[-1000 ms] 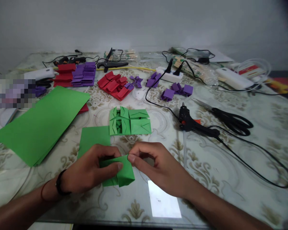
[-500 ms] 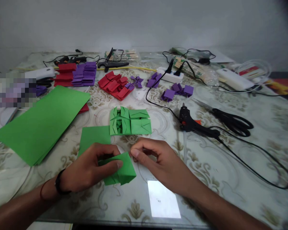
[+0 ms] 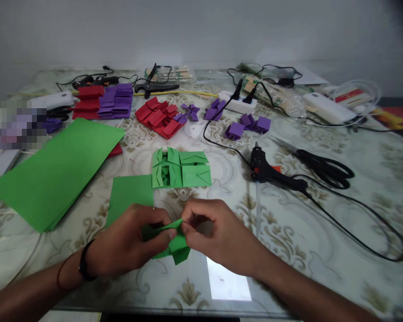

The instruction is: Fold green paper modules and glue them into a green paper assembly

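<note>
A piece of folded green paper is pinched between both hands low over the table. My left hand grips its left part with thumb and fingers, which cover much of it. At its upper right edge, my right hand pinches the paper between thumb and fingertips. Just behind the left hand lies a flat green sheet. Beyond the hands, several folded green paper units sit side by side in a block.
A stack of green sheets lies at left. To the right are a black glue gun with its cable and black-handled scissors. Red folded papers, purple pieces and a white power strip are farther back.
My right hand has moved left onto the green paper and now pinches its edge. The paper has tilted and its lower flap points down. The view has shifted slightly.
</note>
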A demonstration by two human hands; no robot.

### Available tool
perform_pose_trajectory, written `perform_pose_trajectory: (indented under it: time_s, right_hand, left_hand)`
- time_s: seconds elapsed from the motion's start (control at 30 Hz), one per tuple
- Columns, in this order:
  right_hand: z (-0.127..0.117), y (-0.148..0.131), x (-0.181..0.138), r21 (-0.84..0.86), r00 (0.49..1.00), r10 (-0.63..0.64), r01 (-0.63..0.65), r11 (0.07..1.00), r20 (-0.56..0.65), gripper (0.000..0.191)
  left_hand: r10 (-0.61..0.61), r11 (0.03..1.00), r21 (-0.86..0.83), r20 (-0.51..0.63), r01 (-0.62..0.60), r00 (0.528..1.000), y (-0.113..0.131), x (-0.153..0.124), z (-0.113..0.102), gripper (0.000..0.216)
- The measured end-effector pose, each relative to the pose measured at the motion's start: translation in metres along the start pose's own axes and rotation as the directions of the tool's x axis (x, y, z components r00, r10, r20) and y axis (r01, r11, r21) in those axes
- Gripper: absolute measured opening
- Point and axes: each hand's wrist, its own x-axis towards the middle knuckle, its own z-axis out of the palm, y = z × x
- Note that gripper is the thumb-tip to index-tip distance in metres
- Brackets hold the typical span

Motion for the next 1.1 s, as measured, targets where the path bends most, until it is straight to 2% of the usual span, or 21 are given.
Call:
perform_pose_trajectory:
  time_s: [0.3, 0.57, 0.8, 0.9, 1.1]
  right_hand:
    - [0.000, -0.003, 0.000, -0.003, 1.000, 0.005, -0.005, 1.000, 0.012, 0.014]
    - [-0.005, -0.001, 0.000, -0.012, 1.000, 0.018, -0.018, 1.000, -0.024, 0.012]
    - [-0.010, -0.002, -0.001, -0.092, 0.998, -0.025, 0.020, 0.996, -0.061, 0.026]
    - [-0.009, -0.004, 0.000, -0.084, 0.996, -0.049, 0.043, 0.996, -0.080, 0.031]
    - [-0.002, -0.002, -0.001, 0.005, 0.999, -0.034, 0.034, 0.999, 0.000, 0.017]
  left_hand:
    - [-0.003, 1.000, 0.004, -0.011, 0.003, 1.000, 0.000, -0.001, 0.000, 0.037]
    - [-0.025, 0.995, -0.100, -0.010, 0.024, 1.000, 0.002, 0.000, -0.004, 0.035]
    - [-0.063, 0.974, -0.218, -0.025, 0.056, 0.998, 0.003, 0.001, -0.005, 0.027]
    - [-0.051, 0.982, -0.180, -0.016, 0.047, 0.999, 0.004, 0.001, -0.006, 0.025]
    - [-0.023, 0.995, -0.092, 0.020, 0.025, 1.000, 0.005, 0.002, -0.005, 0.028]
